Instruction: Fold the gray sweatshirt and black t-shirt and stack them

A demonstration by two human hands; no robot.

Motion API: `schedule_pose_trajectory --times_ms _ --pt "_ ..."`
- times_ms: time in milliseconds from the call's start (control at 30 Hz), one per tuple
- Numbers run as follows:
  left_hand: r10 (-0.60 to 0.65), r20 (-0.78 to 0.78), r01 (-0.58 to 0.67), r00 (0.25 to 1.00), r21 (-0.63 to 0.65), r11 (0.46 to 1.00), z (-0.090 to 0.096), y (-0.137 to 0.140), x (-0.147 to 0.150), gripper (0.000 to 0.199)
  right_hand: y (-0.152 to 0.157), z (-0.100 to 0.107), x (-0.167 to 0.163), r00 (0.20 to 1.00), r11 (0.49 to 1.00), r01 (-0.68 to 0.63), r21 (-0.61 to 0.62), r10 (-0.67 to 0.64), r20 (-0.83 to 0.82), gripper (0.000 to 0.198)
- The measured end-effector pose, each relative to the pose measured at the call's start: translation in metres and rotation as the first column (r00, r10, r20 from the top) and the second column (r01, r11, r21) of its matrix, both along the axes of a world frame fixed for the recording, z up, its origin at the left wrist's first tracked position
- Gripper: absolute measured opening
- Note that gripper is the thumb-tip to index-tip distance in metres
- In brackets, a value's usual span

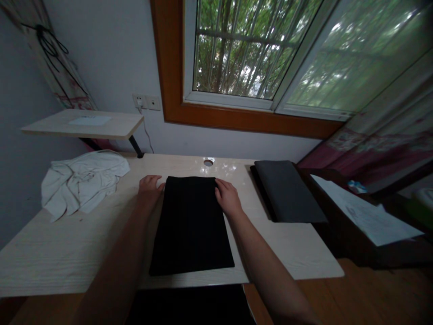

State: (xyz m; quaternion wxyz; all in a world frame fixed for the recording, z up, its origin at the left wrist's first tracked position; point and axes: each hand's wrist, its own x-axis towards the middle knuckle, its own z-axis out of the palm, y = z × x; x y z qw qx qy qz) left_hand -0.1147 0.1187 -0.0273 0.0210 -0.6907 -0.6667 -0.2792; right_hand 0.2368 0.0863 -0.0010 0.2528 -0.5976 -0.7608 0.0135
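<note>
A folded black cloth [192, 221] lies flat on the pale wooden desk [280, 248] in front of me, its near edge close to the desk's front edge. My left hand [150, 189] is beside its far left corner, fingers apart, the thumb reaching to the cloth's side edge. At the far right corner, my right hand [229, 197] touches the edge with its fingertips, thumb and fingers spaced apart. Neither hand is closed around the cloth.
A crumpled white cloth [84, 180] lies at the left, below a small raised shelf [111, 131]. Dark grey folded pieces [287, 192] lie at the right. Beyond the desk's right end, a white sheet [361, 210] rests on a dark surface. A window [243, 49] is behind.
</note>
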Motion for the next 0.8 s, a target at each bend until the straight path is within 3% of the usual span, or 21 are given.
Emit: schedule_pose_trajectory --times_ms 300,633,800 --pt "-0.038 0.008 0.038 0.999 0.041 0.998 -0.007 0.003 -0.001 0.039 0.001 -0.004 0.001 0.999 0.998 -0.027 0.064 0.029 -0.032 0.039" --pt "-0.170 -0.070 0.177 0.983 0.111 0.978 0.005 -0.002 0.004 0.036 0.002 -0.007 0.002 0.998 0.997 -0.029 0.071 0.032 -0.049 0.037" --pt "-0.166 -0.075 0.175 0.983 0.132 0.976 0.004 -0.002 0.005 0.037 0.002 -0.006 0.002 0.998 0.998 -0.022 0.059 0.025 -0.053 0.037"
